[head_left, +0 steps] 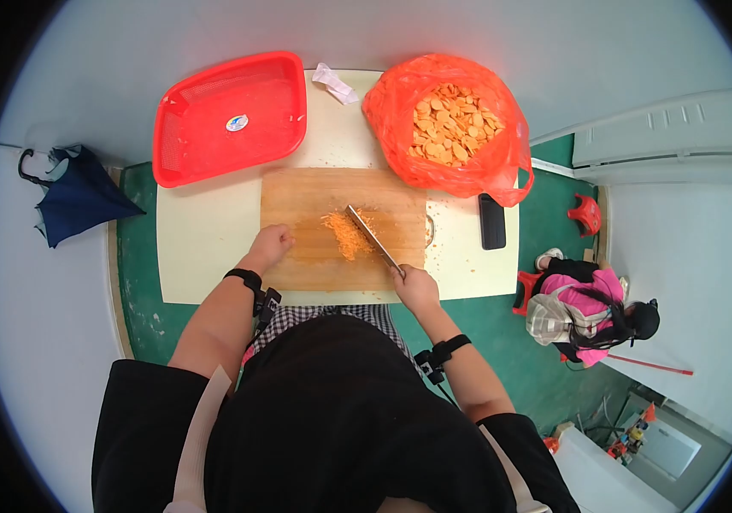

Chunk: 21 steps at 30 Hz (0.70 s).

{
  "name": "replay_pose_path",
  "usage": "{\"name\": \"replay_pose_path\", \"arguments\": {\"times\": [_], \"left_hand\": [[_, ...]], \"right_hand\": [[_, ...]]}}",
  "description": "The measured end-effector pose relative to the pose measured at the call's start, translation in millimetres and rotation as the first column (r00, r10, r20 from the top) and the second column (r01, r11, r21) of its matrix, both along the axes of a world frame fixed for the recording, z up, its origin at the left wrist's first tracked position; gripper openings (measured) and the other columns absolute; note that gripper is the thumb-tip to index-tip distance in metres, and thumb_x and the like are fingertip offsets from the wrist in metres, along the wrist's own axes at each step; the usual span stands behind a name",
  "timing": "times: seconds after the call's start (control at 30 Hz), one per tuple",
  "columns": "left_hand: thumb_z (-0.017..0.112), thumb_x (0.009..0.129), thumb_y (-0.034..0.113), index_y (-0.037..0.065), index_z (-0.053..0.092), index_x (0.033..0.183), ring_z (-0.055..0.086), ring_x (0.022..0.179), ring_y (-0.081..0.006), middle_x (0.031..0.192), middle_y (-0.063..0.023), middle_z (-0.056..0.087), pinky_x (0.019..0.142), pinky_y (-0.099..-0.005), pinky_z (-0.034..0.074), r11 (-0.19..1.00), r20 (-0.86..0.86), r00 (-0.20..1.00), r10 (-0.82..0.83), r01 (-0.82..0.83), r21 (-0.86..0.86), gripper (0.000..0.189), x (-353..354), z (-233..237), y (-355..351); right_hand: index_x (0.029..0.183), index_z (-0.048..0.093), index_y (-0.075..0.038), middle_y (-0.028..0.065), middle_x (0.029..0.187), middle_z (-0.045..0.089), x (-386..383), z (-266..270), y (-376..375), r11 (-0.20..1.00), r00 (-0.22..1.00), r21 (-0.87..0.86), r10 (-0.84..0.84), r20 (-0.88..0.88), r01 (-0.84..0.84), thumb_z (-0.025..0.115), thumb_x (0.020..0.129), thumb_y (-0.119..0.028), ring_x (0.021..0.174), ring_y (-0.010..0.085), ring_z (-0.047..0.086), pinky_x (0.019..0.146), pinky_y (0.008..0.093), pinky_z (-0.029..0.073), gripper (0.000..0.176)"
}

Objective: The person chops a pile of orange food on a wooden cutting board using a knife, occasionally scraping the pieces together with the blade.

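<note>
I see the right hand (pixel 418 289) gripping a knife (pixel 373 238) at the orange bits (pixel 346 238) midway across the board (pixel 297 191). The left hand (pixel 274 245) sits curled closed by the board's left edge, best tucked clear of short, even strokes.

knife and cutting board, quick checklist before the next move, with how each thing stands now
1. Knife held by the right hand: ok, gripped at the handle.
2. Left hand clear of the knife: ok, it is near the board's left edge.
3. Left hand pressing the cutting board steady: cannot tell.
4. Orange bits all on the board: not ok, some specks lie on the table to its right.
5. Phone off the board: ok, apart from it.
</note>
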<state>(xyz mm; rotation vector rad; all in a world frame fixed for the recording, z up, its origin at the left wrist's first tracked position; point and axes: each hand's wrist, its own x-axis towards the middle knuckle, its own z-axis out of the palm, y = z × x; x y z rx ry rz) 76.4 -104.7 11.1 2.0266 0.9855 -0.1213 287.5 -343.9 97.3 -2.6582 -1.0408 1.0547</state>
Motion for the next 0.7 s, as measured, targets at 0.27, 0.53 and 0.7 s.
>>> {"name": "replay_pose_path", "arguments": {"times": [0.27, 0.53, 0.7], "left_hand": [[0.063, 0.077, 0.017, 0.002, 0.048, 0.066, 0.049, 0.056, -0.0218, 0.061, -0.0096, 0.051, 0.054, -0.0326, 0.041, 1.000, -0.022, 1.000, -0.013, 0.013, 0.009, 0.023, 0.1, 1.0, 0.4], [0.064, 0.076, 0.017, 0.003, 0.051, 0.067, 0.050, 0.057, -0.0216, 0.062, -0.0096, 0.052, 0.055, -0.0319, 0.042, 0.999, -0.053, 0.998, -0.021, 0.023, 0.039, 0.021, 0.4, 2.2, 1.0], [0.064, 0.075, 0.017, 0.002, 0.050, 0.066, 0.052, 0.060, -0.0250, 0.064, -0.0123, 0.054, 0.058, -0.0344, 0.043, 0.999, -0.091, 0.996, 0.013, -0.016, -0.028, 0.022, 3.4, 8.9, 0.5]], "right_hand": [[0.085, 0.062, -0.007, 0.0169, 0.072, 0.062, -1.0, 2.3, 0.9, 0.996, 0.997, 0.023, 0.082, -0.013, -0.082, 0.043, 0.088, -0.035, 0.070, 0.0327, 0.061, 0.065, 0.0417, 0.049, 0.034], [0.085, 0.063, -0.006, 0.0171, 0.069, 0.062, 1.4, -5.9, 1.9, 0.991, 0.992, 0.042, 0.128, -0.015, -0.128, 0.046, 0.086, -0.034, 0.067, 0.0331, 0.061, 0.064, 0.0418, 0.049, 0.033], [0.078, 0.061, -0.005, 0.0172, 0.070, 0.062, 3.7, -2.0, 8.8, 0.990, 0.991, 0.051, 0.128, 0.022, -0.129, 0.045, 0.087, -0.034, 0.067, 0.0333, 0.061, 0.064, 0.0427, 0.049, 0.034]]}}
